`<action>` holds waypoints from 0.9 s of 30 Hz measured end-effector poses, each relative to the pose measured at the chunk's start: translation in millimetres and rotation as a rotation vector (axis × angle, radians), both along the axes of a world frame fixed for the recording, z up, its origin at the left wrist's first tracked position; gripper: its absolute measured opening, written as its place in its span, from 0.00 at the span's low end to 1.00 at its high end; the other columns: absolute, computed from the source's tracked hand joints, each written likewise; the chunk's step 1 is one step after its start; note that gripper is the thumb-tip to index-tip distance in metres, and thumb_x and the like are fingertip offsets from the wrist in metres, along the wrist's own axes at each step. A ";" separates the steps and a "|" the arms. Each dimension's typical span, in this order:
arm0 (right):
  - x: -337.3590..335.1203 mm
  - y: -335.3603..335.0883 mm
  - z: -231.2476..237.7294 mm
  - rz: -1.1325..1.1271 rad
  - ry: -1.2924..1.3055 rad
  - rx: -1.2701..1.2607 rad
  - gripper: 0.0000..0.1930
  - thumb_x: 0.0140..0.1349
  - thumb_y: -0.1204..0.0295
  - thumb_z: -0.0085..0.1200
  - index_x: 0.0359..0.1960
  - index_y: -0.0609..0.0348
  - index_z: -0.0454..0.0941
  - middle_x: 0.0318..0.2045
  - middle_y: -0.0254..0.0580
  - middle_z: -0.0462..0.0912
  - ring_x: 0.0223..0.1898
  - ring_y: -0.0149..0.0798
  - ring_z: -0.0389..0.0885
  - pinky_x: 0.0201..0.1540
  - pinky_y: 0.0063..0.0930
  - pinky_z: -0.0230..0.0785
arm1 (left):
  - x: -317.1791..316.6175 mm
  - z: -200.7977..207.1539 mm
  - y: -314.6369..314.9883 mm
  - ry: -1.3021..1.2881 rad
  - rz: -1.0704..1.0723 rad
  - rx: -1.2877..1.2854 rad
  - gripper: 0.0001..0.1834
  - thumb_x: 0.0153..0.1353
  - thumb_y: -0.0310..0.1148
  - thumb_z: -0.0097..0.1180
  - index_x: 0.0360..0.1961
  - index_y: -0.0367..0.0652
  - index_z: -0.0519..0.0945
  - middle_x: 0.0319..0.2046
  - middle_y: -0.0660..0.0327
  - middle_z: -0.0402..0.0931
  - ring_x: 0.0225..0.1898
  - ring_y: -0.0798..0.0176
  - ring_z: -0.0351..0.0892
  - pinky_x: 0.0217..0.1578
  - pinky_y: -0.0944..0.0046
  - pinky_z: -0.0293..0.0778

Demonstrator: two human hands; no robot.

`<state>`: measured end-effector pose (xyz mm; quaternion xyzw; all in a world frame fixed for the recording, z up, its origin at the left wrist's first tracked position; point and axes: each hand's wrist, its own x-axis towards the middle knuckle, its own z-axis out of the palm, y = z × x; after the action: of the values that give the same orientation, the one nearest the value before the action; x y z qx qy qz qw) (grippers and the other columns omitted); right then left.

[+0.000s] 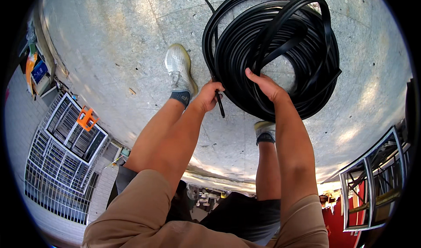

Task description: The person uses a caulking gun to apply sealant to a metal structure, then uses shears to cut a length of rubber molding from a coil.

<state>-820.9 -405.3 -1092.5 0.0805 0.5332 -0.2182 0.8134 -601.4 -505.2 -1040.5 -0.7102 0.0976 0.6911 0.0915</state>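
A large coil of flat, glossy black strip, which looks like rubber or cable, lies on the ground in front of me. Several loops stand loose above it and cross its middle. My left hand is closed at the coil's left edge around a length of the strip, whose free end points down below the fingers. At the near inner side of the coil, my right hand grips the wound turns, thumb on top. The fingers of that hand are mostly hidden among the turns.
Grey paving spreads around the coil. My left shoe stands left of it, and my right shoe touches or nearly touches its near edge. White metal grilles and an orange stool are at left; a metal frame stands at right.
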 end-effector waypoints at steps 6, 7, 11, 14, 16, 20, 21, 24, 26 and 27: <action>-2.8 -2.7 -4.5 -0.048 -0.148 -0.046 0.53 0.57 0.36 0.58 0.67 0.75 0.60 0.63 0.55 0.72 0.64 0.44 0.71 0.67 0.29 0.60 | 10.4 -9.8 -12.8 0.093 -0.085 0.107 0.19 0.47 0.23 0.55 0.42 0.51 0.76 0.33 0.70 0.71 0.32 0.71 0.67 0.33 0.68 0.64; -3.9 -2.1 -4.5 -0.062 -0.192 -0.045 0.53 0.57 0.36 0.58 0.67 0.75 0.60 0.63 0.55 0.72 0.64 0.43 0.71 0.66 0.29 0.60 | 6.6 -7.0 -14.8 0.095 -0.128 0.110 0.19 0.48 0.23 0.55 0.43 0.51 0.76 0.33 0.70 0.72 0.32 0.71 0.67 0.33 0.68 0.64; -3.8 3.2 -6.6 -0.096 -0.230 -0.051 0.52 0.58 0.37 0.58 0.67 0.75 0.61 0.63 0.54 0.72 0.63 0.42 0.72 0.66 0.28 0.61 | -5.2 5.2 -11.7 0.094 -0.126 0.079 0.20 0.47 0.22 0.55 0.44 0.49 0.76 0.34 0.70 0.72 0.32 0.71 0.68 0.32 0.69 0.65; -4.4 3.2 -5.2 -0.110 -0.166 -0.089 0.50 0.59 0.38 0.58 0.66 0.75 0.62 0.63 0.54 0.72 0.63 0.42 0.73 0.65 0.28 0.62 | -5.1 4.0 -10.2 0.111 -0.079 0.048 0.21 0.47 0.22 0.55 0.45 0.48 0.76 0.34 0.70 0.72 0.31 0.71 0.68 0.32 0.69 0.66; -2.6 2.5 2.5 -0.126 -0.197 -0.100 0.49 0.59 0.38 0.58 0.65 0.75 0.64 0.62 0.54 0.73 0.62 0.42 0.74 0.65 0.28 0.63 | -0.6 8.7 -12.5 0.132 -0.077 0.056 0.22 0.47 0.21 0.55 0.46 0.48 0.75 0.34 0.70 0.72 0.32 0.71 0.69 0.32 0.69 0.66; -18.2 2.1 42.2 -0.194 -0.292 -0.030 0.48 0.60 0.37 0.56 0.64 0.74 0.67 0.60 0.54 0.75 0.60 0.42 0.76 0.64 0.28 0.64 | -10.4 51.1 -6.8 0.155 -0.129 0.043 0.23 0.48 0.22 0.57 0.48 0.48 0.75 0.35 0.70 0.72 0.33 0.71 0.69 0.32 0.70 0.66; -22.9 6.6 58.9 -0.230 -0.290 -0.031 0.47 0.61 0.37 0.55 0.63 0.74 0.68 0.59 0.53 0.76 0.59 0.41 0.77 0.64 0.28 0.65 | -17.7 70.7 -4.4 0.158 -0.152 0.033 0.23 0.49 0.22 0.57 0.49 0.48 0.75 0.36 0.70 0.72 0.33 0.71 0.69 0.32 0.70 0.66; -38.5 15.9 112.8 -0.283 -0.252 -0.042 0.42 0.65 0.40 0.51 0.62 0.72 0.70 0.59 0.52 0.77 0.58 0.39 0.77 0.62 0.27 0.67 | -41.7 146.2 11.5 0.190 -0.222 -0.065 0.28 0.49 0.25 0.62 0.55 0.48 0.72 0.37 0.71 0.73 0.34 0.74 0.67 0.32 0.71 0.62; -57.0 13.6 163.3 -0.323 -0.289 -0.018 0.42 0.66 0.39 0.49 0.65 0.69 0.68 0.60 0.51 0.76 0.59 0.38 0.76 0.63 0.27 0.67 | -61.9 207.2 19.3 0.215 -0.278 -0.153 0.34 0.52 0.27 0.64 0.62 0.43 0.67 0.42 0.68 0.74 0.40 0.73 0.69 0.39 0.71 0.65; -66.6 10.8 191.7 -0.336 -0.295 -0.005 0.42 0.67 0.39 0.48 0.66 0.68 0.66 0.60 0.50 0.76 0.59 0.38 0.76 0.63 0.27 0.67 | -71.6 237.0 21.7 0.310 -0.306 -0.273 0.37 0.57 0.28 0.64 0.66 0.40 0.62 0.52 0.63 0.73 0.52 0.69 0.70 0.52 0.68 0.66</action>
<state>-887.5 -394.4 -900.7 0.1973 0.3868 -0.3380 0.8350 -673.0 -483.5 -803.4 -0.5787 0.3093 0.7501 0.0823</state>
